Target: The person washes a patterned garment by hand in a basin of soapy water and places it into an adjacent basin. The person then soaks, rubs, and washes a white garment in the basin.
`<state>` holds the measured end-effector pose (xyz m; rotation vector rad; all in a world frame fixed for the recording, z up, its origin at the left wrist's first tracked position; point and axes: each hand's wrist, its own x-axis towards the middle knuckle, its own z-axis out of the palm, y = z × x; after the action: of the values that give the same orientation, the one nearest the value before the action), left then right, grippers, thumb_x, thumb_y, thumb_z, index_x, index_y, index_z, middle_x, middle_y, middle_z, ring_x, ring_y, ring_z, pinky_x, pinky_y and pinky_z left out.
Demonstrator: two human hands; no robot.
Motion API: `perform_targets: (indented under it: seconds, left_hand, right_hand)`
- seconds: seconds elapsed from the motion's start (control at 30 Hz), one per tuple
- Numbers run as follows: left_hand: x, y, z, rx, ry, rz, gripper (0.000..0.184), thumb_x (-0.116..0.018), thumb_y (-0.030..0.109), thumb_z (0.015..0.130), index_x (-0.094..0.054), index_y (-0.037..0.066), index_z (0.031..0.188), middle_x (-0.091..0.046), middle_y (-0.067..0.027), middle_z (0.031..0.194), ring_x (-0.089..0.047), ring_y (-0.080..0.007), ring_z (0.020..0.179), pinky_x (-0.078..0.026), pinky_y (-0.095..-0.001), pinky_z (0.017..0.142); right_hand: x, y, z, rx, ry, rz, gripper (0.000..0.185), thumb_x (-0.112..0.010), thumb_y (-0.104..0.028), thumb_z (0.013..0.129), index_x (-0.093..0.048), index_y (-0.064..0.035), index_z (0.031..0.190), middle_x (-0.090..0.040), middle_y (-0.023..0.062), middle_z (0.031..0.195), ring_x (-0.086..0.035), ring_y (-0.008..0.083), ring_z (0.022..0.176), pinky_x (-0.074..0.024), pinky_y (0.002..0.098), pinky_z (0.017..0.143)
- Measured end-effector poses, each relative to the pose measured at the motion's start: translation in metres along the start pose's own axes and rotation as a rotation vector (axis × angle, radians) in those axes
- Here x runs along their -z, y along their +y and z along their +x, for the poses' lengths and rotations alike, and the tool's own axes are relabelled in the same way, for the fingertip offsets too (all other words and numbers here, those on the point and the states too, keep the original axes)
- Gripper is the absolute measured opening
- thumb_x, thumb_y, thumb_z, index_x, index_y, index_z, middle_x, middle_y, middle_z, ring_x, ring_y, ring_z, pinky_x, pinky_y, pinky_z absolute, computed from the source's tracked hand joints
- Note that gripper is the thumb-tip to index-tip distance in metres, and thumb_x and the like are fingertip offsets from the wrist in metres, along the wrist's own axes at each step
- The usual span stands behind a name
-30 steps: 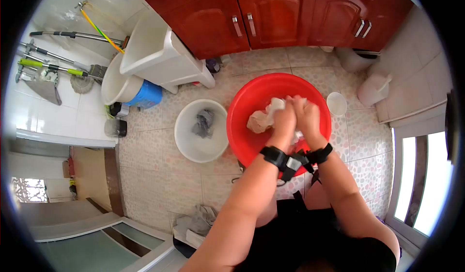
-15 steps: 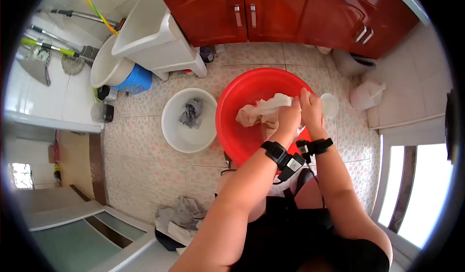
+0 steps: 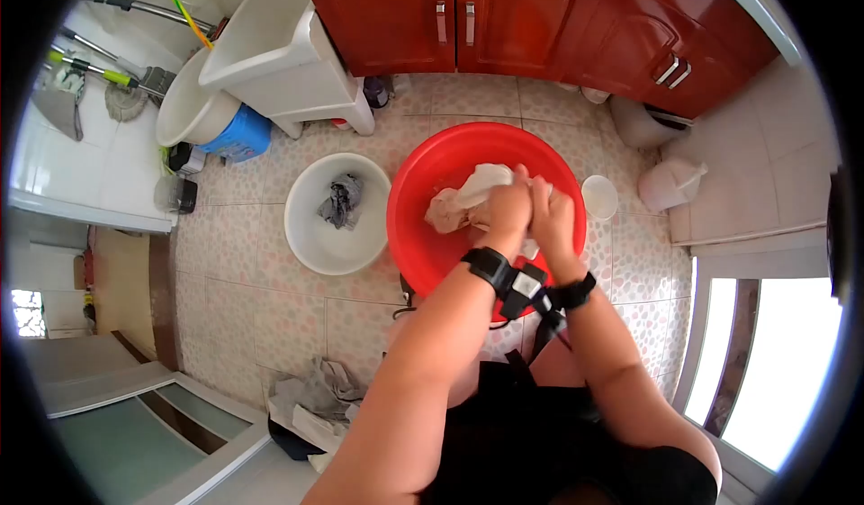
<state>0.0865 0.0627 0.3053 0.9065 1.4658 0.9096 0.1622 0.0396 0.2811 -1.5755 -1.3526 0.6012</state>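
A pale white-and-beige wet-looking cloth (image 3: 468, 201) is bunched inside the big red basin (image 3: 423, 257), partly under my hands. My left hand (image 3: 509, 208) is closed around one part of it. Pressed up against it on the right, my right hand (image 3: 553, 219) also has its fingers curled on the cloth. Both hands are over the right half of the basin, and they hide the cloth between them. Left of the red basin stands a white basin (image 3: 301, 235) with a crumpled grey cloth (image 3: 342, 201) inside.
A small white bowl (image 3: 599, 197) sits right of the red basin, near a white jug (image 3: 670, 184). A pile of grey and white clothes (image 3: 315, 406) lies at lower left. Red cabinets (image 3: 531, 19) and a white washtub (image 3: 270, 46) stand at the back.
My hands have come closer together and shifted a little left over the basin, still on the cloth. The whole view has also slid slightly.
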Motion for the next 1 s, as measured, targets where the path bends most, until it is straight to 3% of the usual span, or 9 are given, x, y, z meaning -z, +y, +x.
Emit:
perform_targets:
  seconds: [0.1,0.3,0.37,0.5,0.57,0.77,0.8,0.83,1.0]
  left_hand:
    - [-0.026,-0.018,-0.008,-0.323,0.166,0.27,0.06,-0.033,0.046,0.088,-0.056,-0.006,0.068,-0.055,-0.0309,0.068,-0.054,-0.0475,0.078,-0.043,-0.048,0.071]
    - [-0.002,-0.022,0.02,0.303,-0.228,-0.549,0.049,-0.045,0.04,0.086,-0.058,-0.007,0.082,-0.061,-0.0219,0.08,-0.059,-0.0322,0.072,-0.046,-0.0392,0.066]
    - [-0.019,-0.021,0.003,-0.13,0.114,0.228,0.046,-0.042,0.039,0.089,-0.056,-0.004,0.078,-0.061,-0.0188,0.076,-0.058,-0.0323,0.067,-0.046,-0.0393,0.064]
    - [-0.004,-0.002,0.007,-0.021,-0.054,0.194,0.038,-0.046,0.035,0.088,-0.054,-0.002,0.081,-0.061,-0.0172,0.079,-0.057,-0.0329,0.066,-0.046,-0.0403,0.062]
    - [0.002,-0.012,0.017,0.251,-0.169,-0.535,0.046,-0.043,0.041,0.089,-0.055,-0.004,0.088,-0.062,-0.0164,0.082,-0.057,-0.0314,0.071,-0.045,-0.0411,0.064]
    - [-0.016,-0.022,0.006,-0.151,0.023,0.234,0.057,-0.044,0.044,0.084,-0.059,-0.01,0.085,-0.058,-0.0321,0.082,-0.056,-0.042,0.088,-0.044,-0.0433,0.072]
    - [-0.014,-0.067,0.043,-0.188,-0.138,0.164,0.056,-0.045,0.043,0.085,-0.059,-0.011,0.085,-0.06,-0.0286,0.081,-0.06,-0.0346,0.084,-0.045,-0.0381,0.069]
    - [-0.004,-0.022,0.021,0.21,-0.135,-0.417,0.055,-0.045,0.044,0.086,-0.06,-0.009,0.082,-0.062,-0.0195,0.076,-0.06,-0.0268,0.077,-0.045,-0.0333,0.068]
    - [-0.015,0.0,-0.01,0.054,-0.029,-0.032,0.06,-0.047,0.05,0.085,-0.055,-0.007,0.101,-0.059,-0.0155,0.096,-0.055,-0.0216,0.089,-0.043,-0.0314,0.075]
  right_hand:
    - [0.011,0.015,0.032,-0.178,0.058,0.063,0.046,-0.045,-0.031,0.088,-0.054,0.0052,0.062,-0.053,0.0207,0.055,-0.051,0.0342,0.048,-0.0369,0.0421,0.047]
    - [-0.002,-0.002,-0.001,0.098,-0.032,-0.067,0.037,-0.043,-0.023,0.089,-0.057,0.0031,0.067,-0.058,0.0225,0.068,-0.058,0.0349,0.066,-0.0419,0.0406,0.052]
    - [0.011,-0.002,0.026,-0.146,-0.016,-0.186,0.04,-0.041,-0.026,0.09,-0.058,0.0028,0.068,-0.057,0.0209,0.062,-0.056,0.0378,0.061,-0.042,0.0403,0.053]
    - [0.01,-0.002,0.013,-0.023,-0.051,-0.207,0.042,-0.041,-0.03,0.09,-0.06,0.0001,0.068,-0.057,0.0202,0.061,-0.058,0.0383,0.064,-0.0433,0.0398,0.055]
    - [-0.006,0.001,-0.008,0.234,0.087,-0.166,0.04,-0.041,-0.031,0.09,-0.065,-0.0012,0.077,-0.06,0.0204,0.068,-0.06,0.0357,0.072,-0.0465,0.0389,0.067]
    - [0.016,0.006,0.021,-0.2,-0.045,-0.202,0.043,-0.042,-0.031,0.089,-0.061,0.0004,0.066,-0.059,0.0204,0.064,-0.058,0.0338,0.057,-0.0437,0.0413,0.051]
    - [0.009,0.006,0.01,0.5,0.053,-0.467,0.038,-0.045,-0.029,0.087,-0.06,0.0008,0.07,-0.06,0.021,0.073,-0.058,0.0335,0.061,-0.0436,0.0411,0.051]
    - [0.004,-0.018,-0.004,0.17,0.073,-0.087,0.034,-0.047,-0.028,0.086,-0.061,0.0007,0.074,-0.06,0.0212,0.077,-0.058,0.0347,0.064,-0.0436,0.0402,0.054]
    - [0.022,0.022,0.035,-0.433,-0.019,0.271,0.044,-0.047,-0.038,0.088,-0.06,0.0012,0.073,-0.057,0.005,0.06,-0.048,0.0151,0.049,-0.0387,0.0291,0.048]
